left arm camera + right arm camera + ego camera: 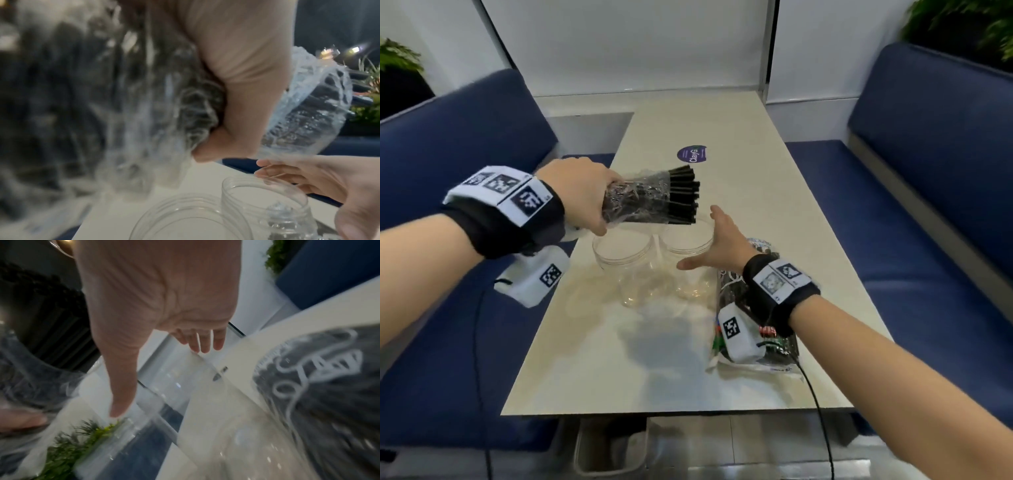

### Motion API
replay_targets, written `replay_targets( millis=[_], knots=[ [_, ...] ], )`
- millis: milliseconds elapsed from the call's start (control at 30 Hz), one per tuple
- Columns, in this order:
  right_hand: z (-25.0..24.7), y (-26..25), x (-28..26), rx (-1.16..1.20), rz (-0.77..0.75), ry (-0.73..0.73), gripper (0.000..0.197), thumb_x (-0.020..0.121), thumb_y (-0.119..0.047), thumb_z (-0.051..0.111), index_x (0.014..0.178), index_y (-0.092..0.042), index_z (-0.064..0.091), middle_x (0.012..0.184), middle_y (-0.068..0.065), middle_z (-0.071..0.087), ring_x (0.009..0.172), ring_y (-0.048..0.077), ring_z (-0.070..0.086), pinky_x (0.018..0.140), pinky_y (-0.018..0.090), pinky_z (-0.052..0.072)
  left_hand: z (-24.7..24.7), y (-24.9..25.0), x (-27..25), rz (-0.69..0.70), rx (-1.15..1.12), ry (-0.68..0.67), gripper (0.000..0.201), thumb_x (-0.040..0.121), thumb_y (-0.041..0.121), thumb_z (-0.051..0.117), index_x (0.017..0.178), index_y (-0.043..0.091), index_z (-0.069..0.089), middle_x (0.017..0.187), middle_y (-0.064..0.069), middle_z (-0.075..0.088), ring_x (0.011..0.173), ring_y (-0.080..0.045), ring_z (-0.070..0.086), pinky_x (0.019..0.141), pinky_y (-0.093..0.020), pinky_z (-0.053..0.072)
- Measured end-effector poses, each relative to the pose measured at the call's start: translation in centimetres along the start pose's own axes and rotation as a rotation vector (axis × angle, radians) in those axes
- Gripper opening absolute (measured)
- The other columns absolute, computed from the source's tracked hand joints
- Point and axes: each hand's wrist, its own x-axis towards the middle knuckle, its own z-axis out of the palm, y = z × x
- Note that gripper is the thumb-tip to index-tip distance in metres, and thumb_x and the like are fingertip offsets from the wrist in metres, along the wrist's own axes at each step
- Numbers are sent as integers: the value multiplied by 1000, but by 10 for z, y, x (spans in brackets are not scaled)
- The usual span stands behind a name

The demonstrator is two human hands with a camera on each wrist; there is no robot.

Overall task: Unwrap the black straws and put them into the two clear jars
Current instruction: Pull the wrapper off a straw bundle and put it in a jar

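Even indoor light, sharp head view, both wrist views badly smeared.

From my seat the table (739, 192) looks evenly lit from above, with a soft shadow on it nearer me than the jars (654, 253) and faint glare on their rims. Benches bow at the head view's edges. On the left wrist view the plastic wrap (102, 113) is a blur; the right wrist view streaks everywhere.

A café or diner booth: blue padded benches (935, 144) flank a narrow cream table (739, 113), plants (397, 56) behind.
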Motion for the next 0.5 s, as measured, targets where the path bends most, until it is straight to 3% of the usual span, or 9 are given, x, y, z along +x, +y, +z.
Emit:
replay_targets(
  millis=[67, 133, 300, 500],
  knots=[
    [10, 7, 8, 66, 10, 13, 125, 54, -38, 87, 147, -9, 11, 155, 8, 21, 143, 23, 22, 117, 40, 25, 3, 2, 15, 22, 80, -56, 56, 58, 33, 77, 111, 28, 58, 78, 1, 64, 73, -23, 55, 68, -33, 48],
    [18, 13, 15, 77, -6, 59, 119, 51, -41, 87, 145, -13, 21, 152, 6, 29, 140, 21, 28, 115, 42, 28, 7, 5, 28, 40, 149, -97, 59, 58, 32, 77, 114, 29, 58, 85, 0, 67, 79, -25, 60, 70, -34, 51],
    [25, 20, 24, 164, -26, 151, 100, 55, -31, 88, 137, -12, 35, 137, 5, 42, 127, 18, 40, 100, 23, 31, 13, 14, 52, 70, 320, -186, 45, 59, 30, 75, 101, 23, 61, 75, 0, 62, 74, -25, 61, 66, -34, 52],
    [27, 22, 24, 157, -36, 196, 94, 56, -23, 85, 133, -5, 35, 131, 8, 41, 124, 19, 40, 94, 18, 30, 11, 17, 69, 71, 497, -293, 36, 55, 26, 75, 89, 19, 67, 75, -2, 67, 67, -22, 64, 58, -29, 50]
  ],
)
